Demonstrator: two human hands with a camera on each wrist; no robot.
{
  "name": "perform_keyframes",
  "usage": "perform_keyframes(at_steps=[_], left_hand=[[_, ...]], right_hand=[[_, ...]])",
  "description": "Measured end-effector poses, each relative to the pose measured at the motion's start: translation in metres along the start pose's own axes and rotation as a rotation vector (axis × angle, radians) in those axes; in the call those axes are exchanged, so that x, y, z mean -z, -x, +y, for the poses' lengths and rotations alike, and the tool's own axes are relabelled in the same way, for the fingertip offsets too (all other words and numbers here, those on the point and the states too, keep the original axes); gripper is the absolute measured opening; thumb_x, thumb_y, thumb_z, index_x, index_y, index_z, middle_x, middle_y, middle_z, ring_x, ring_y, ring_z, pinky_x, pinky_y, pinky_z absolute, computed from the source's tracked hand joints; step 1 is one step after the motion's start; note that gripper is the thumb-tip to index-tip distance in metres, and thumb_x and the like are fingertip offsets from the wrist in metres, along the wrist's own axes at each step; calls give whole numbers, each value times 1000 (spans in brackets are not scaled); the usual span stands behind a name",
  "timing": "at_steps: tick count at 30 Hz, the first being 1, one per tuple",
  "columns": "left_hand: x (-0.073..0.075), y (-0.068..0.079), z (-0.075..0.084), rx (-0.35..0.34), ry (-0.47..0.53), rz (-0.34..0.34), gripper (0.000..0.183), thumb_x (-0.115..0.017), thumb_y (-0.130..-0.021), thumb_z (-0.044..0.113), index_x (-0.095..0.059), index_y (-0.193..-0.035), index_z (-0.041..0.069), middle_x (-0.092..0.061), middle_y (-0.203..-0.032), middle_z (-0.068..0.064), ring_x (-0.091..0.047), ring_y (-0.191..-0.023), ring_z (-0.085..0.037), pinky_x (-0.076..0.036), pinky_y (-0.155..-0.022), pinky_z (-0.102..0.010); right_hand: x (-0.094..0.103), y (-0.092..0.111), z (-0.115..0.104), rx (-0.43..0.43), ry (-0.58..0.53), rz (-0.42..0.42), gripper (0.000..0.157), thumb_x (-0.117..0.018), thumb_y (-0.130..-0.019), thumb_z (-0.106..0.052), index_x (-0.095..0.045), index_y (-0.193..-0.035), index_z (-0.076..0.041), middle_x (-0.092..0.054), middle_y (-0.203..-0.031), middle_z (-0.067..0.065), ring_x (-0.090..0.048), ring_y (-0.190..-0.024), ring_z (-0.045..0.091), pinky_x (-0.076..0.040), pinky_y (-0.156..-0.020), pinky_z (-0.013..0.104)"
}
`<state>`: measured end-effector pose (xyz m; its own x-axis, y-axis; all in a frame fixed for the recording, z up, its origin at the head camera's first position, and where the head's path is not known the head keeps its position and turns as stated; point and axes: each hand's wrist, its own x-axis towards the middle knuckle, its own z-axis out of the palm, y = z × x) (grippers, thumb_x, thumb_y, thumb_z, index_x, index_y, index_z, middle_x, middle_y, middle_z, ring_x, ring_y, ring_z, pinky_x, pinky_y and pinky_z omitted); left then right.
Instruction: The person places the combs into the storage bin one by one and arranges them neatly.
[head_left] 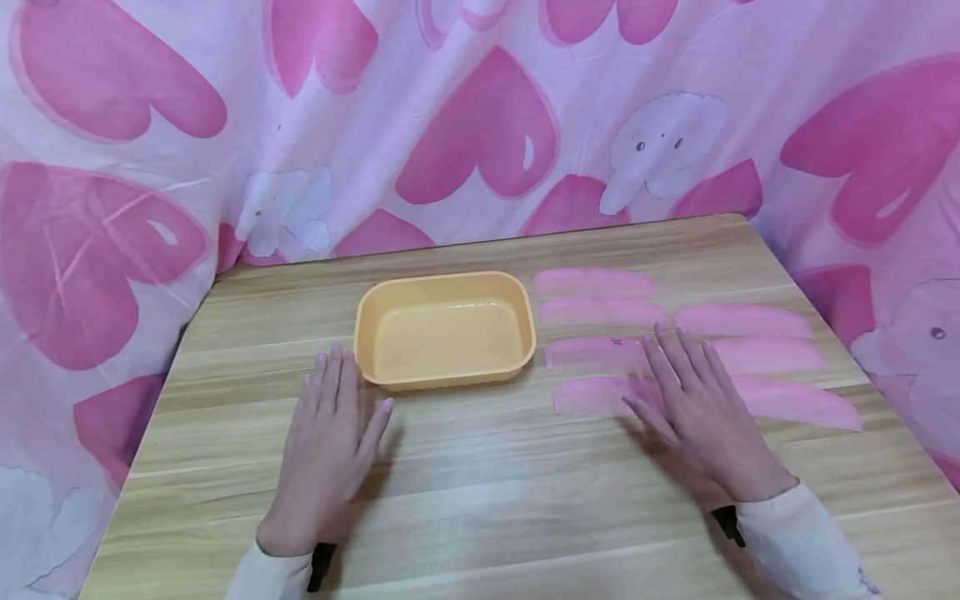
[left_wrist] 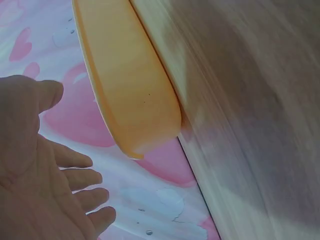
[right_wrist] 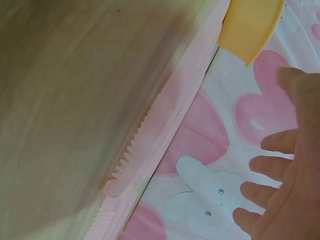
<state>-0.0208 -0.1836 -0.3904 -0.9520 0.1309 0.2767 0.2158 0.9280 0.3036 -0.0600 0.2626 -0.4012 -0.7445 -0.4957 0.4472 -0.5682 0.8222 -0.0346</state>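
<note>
A yellow rectangular basin [head_left: 450, 333] stands on the table, its inside bare. Several pink combs [head_left: 592, 312] lie flat to its right in two columns; three are in the right column, the front one a comb [head_left: 802, 402] nearest the table's right edge. My left hand [head_left: 326, 442] hovers just left of and in front of the basin, fingers straight, thumb apart, holding nothing. Over the front combs is my right hand [head_left: 697, 408], also with straight fingers and an empty palm, hiding parts of them. In the right wrist view a comb [right_wrist: 155, 125] shows its teeth edge-on, apart from the hand.
The wood-grain table [head_left: 480, 500] carries the basin and the combs. Behind and beside it hangs a pink curtain [head_left: 360, 142] with hearts and white cartoon animals. Dark bands show at both pale sleeves [head_left: 802, 533].
</note>
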Motion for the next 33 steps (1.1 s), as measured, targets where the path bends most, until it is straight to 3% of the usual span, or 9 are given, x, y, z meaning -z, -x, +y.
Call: perform_keyframes(at_steps=[5,9,13,16,23,27,33], left_hand=[[1,-7,-5,57,93,13,75,-50,-106,42,-25,-155,-10,-26,-160,-30,-24,-148,-45,-26,-122,-61],[4,-15,-7,105,164,13,74,-50,-106,42,-26,-155,-8,-32,-157,-31,-33,-143,-47,-35,-113,-68],[7,-22,-10,165,229,-5,71,-47,-107,44,-33,-153,-8,-39,-153,-31,-39,-139,-49,-38,-109,-71],[7,-25,-12,206,262,-11,68,-46,-107,44,-39,-150,-8,-46,-146,-30,-47,-132,-48,-43,-104,-70],[4,-31,-20,256,322,16,56,-51,-106,40,-56,-136,-7,-68,-113,-19,-72,-93,-34,-63,-79,-53],[3,-35,-23,298,341,1,53,-52,-105,42,-63,-130,-3,-74,-95,-10,-72,-79,-24,-63,-70,-43],[1,-40,-25,380,430,-51,49,-55,-104,39,-63,-131,0,-74,-89,-10,-70,-68,-17,-57,-58,-25]], right_hand=[[-1,-1,5,13,-69,-14,84,-33,-105,-62,-42,-148,9,-36,-156,28,-28,-148,43,-13,-128,53],[-3,-4,12,16,-157,-32,84,-46,-101,-62,-47,-143,11,-45,-148,30,-40,-137,49,-23,-125,53],[-4,-7,19,6,-228,-81,74,-78,-88,-42,-56,-135,9,-53,-138,27,-49,-126,47,-39,-112,55],[-5,-8,23,-5,-258,-134,66,-90,-75,-23,-63,-127,7,-57,-132,23,-53,-121,41,-46,-102,55],[-6,-11,29,-104,-320,-322,54,-91,-76,-21,-68,-118,4,-61,-119,21,-55,-114,39,-51,-98,58],[-5,-13,32,-142,-336,-402,53,-91,-75,-24,-70,-115,3,-62,-115,17,-57,-110,36,-53,-96,56],[-5,-13,38,-145,-360,-460,55,-91,-76,-28,-70,-114,4,-63,-113,15,-59,-107,35,-52,-94,56]])
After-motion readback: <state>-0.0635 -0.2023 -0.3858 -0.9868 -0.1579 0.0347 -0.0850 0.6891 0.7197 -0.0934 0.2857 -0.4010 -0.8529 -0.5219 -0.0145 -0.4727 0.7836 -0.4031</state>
